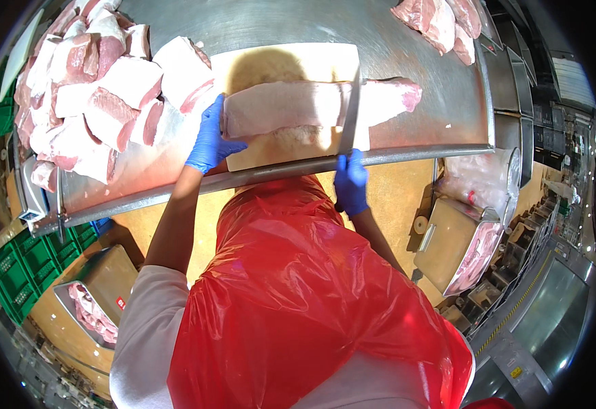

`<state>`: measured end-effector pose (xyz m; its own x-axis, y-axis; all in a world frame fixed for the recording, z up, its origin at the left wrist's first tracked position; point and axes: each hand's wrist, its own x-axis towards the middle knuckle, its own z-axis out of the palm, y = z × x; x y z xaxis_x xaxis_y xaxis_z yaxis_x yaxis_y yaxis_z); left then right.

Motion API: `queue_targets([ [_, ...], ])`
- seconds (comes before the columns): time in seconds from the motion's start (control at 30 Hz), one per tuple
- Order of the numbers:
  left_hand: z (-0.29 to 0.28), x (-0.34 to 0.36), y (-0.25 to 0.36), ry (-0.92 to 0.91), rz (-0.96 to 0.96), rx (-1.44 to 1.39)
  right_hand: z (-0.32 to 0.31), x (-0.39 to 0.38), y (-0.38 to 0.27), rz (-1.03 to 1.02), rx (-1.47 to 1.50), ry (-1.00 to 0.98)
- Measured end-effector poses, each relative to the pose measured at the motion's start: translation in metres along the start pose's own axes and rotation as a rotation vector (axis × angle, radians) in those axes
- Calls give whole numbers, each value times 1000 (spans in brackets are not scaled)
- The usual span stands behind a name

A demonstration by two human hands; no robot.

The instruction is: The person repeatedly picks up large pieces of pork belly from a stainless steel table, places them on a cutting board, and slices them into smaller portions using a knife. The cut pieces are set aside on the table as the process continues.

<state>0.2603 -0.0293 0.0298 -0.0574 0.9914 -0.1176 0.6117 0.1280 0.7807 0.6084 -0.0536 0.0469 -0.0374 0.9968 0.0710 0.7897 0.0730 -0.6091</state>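
Note:
A long slab of pale, fat-covered meat (284, 109) lies crosswise on a cream cutting board (277, 158), its right end reaching past the board onto the metal table. My left hand (211, 140), in a blue glove, is at the slab's left end, fingers along that end and thumb apart, pointing right. My right hand (351, 183), gloved in blue too, is closed round the handle of a knife (352, 119). The blade points away from me and lies across the slab near its right part. The handle is mostly hidden in my fist.
Many cut meat pieces (100, 88) are heaped on the metal table (420, 129) at the left. More meat (441, 27) lies at the far right. A raised rim (420, 153) runs along the near edge. Below stand meat-filled bins (448, 245) and green crates (29, 266).

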Motion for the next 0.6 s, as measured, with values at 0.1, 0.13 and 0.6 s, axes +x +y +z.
queue_targets([
  [0.1,-3,4,0,53,83,78,25,-4,-19,-162,59,-74],
  [0.13,-9,9,2,74,112,116,29,2,-27,-127,35,-120],
  [0.6,45,66,95,-179,219,733,30,31,-73,126,-144,-363],
])
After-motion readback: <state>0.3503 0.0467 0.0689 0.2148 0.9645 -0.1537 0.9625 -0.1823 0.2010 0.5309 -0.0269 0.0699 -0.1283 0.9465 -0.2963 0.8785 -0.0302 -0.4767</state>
